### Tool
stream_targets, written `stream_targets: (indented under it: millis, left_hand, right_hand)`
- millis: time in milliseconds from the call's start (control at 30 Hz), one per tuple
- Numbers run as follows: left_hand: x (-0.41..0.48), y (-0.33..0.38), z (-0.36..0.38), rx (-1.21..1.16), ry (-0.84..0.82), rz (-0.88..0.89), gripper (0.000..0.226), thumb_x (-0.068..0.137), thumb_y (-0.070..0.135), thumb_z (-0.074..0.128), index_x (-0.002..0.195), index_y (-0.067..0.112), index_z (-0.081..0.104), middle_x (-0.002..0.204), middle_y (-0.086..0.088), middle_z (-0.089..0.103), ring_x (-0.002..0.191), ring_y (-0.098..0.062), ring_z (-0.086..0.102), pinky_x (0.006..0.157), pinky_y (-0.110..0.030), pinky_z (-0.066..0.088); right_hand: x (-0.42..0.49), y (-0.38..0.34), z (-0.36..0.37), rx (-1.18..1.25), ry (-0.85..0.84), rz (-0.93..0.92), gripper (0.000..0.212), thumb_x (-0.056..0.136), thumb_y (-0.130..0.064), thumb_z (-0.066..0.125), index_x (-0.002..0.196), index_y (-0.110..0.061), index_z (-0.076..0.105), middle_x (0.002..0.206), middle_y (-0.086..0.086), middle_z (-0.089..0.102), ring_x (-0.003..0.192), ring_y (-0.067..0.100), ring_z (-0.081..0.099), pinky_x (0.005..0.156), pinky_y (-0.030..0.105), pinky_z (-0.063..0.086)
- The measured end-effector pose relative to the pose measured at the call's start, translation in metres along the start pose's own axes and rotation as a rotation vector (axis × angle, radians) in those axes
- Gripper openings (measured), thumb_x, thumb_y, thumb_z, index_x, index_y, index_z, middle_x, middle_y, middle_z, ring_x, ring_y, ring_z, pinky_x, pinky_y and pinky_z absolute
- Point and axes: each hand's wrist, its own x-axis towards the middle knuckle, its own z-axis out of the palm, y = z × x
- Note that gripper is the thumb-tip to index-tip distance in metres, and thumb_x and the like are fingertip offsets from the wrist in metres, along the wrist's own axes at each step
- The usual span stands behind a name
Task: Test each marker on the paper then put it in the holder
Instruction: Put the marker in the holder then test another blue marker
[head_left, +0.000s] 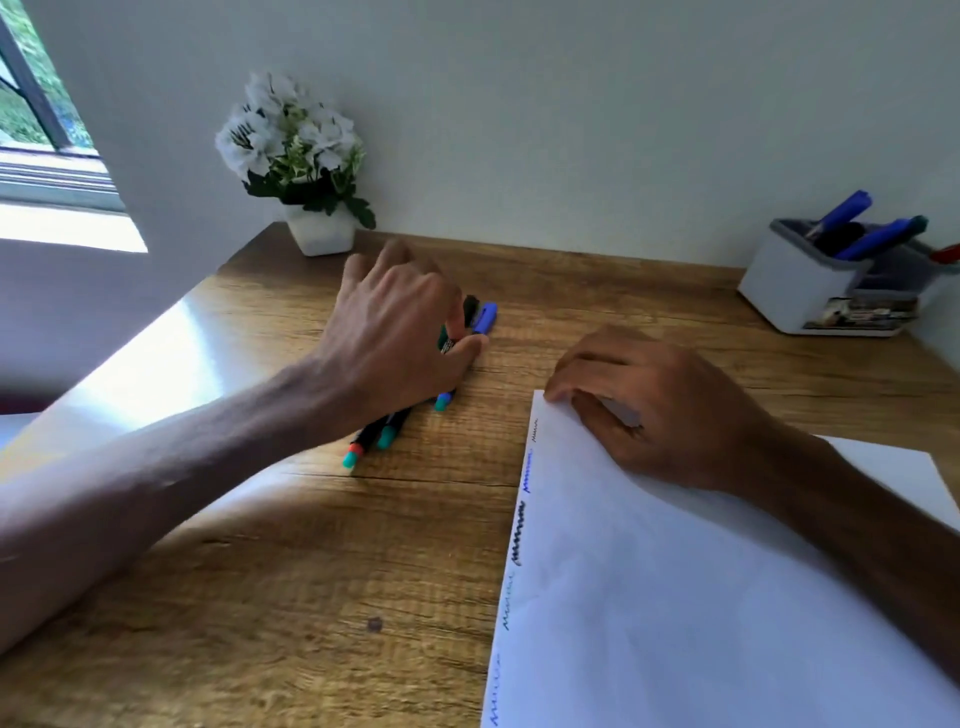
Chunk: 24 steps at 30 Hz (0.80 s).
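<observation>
Markers (387, 434) lie in a loose cluster on the wooden tabletop (291, 571), left of the white paper (675, 597), whose left edge carries a column of scribbles. The left hand (395, 332) rests over the cluster, thumb and fingers closing around one dark marker; whether it is lifted, I cannot tell. The right hand (660, 410) lies flat, fingers together, pressing the paper's far corner. The holder (810, 291) at far right contains blue markers. A potted white flower (298, 161) stands by the wall.

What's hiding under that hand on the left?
Under the left hand lie markers on the desk. Their teal and blue ends poke out. The hand covers their middles, so I can't count them.
</observation>
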Motion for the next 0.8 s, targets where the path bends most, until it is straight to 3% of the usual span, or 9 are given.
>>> stream_targets:
  millis: [167,300,433,500,600,733,800]
  left_hand:
    - [-0.006,0.013,0.001,0.126,0.025,0.044,0.045,0.084,0.065,0.062,0.087,0.022,0.074,0.126,0.004,0.064,0.127,-0.022,0.037,0.101,-0.049,0.028]
    - [-0.011,0.018,0.006,0.055,0.047,0.034,0.039,0.082,0.061,0.068,0.078,0.022,0.075,0.131,0.008,0.06,0.128,-0.019,0.032,0.098,-0.04,0.018]
    - [-0.012,0.023,0.005,-0.113,0.183,-0.002,0.031,0.08,0.052,0.069,0.068,0.024,0.077,0.131,0.01,0.061,0.127,-0.018,0.035,0.093,-0.035,0.017]
    - [-0.013,0.027,0.002,-0.167,0.289,0.015,0.029,0.08,0.054,0.07,0.068,0.028,0.077,0.13,0.013,0.06,0.124,-0.018,0.039,0.09,-0.032,0.016]
    - [-0.016,0.034,-0.001,-0.227,0.406,0.069,0.023,0.082,0.051,0.076,0.07,0.031,0.078,0.131,0.014,0.059,0.124,-0.017,0.042,0.091,-0.032,0.017]
    - [-0.021,0.043,0.002,-0.28,0.448,0.158,0.021,0.084,0.049,0.078,0.073,0.031,0.078,0.135,0.013,0.058,0.124,-0.018,0.042,0.092,-0.033,0.02]
    - [-0.021,0.044,0.005,-0.298,0.457,0.2,0.02,0.085,0.048,0.079,0.076,0.029,0.079,0.136,0.011,0.059,0.123,-0.02,0.044,0.092,-0.037,0.025]
  right_hand:
    - [0.001,0.001,-0.002,0.012,0.023,0.015,0.022,0.094,-0.011,0.057,0.103,-0.016,0.077,0.106,0.002,0.073,0.098,0.02,0.067,0.078,0.04,0.058]
    - [0.001,0.002,-0.001,0.004,0.049,0.019,0.023,0.093,-0.009,0.058,0.102,-0.018,0.076,0.106,0.0,0.072,0.098,0.018,0.066,0.077,0.038,0.057]
    - [0.003,0.004,-0.001,0.026,0.182,0.089,0.019,0.09,-0.004,0.063,0.097,-0.016,0.076,0.1,-0.002,0.074,0.089,0.014,0.067,0.073,0.035,0.055]
    - [0.004,0.005,-0.002,0.131,0.268,0.17,0.018,0.089,-0.002,0.069,0.095,-0.016,0.077,0.092,-0.006,0.076,0.08,0.006,0.066,0.066,0.033,0.054]
    - [0.005,0.004,-0.003,0.37,0.327,0.353,0.011,0.095,-0.015,0.069,0.095,-0.021,0.078,0.084,-0.009,0.077,0.079,0.01,0.071,0.065,0.039,0.055]
    - [0.01,0.0,-0.007,0.803,0.374,0.499,0.023,0.098,-0.03,0.063,0.105,-0.016,0.079,0.099,0.002,0.08,0.084,0.029,0.072,0.063,0.041,0.052]
    - [0.012,0.0,-0.009,0.953,0.406,0.535,0.029,0.096,-0.028,0.062,0.112,-0.009,0.076,0.104,0.004,0.08,0.091,0.025,0.074,0.062,0.033,0.054]
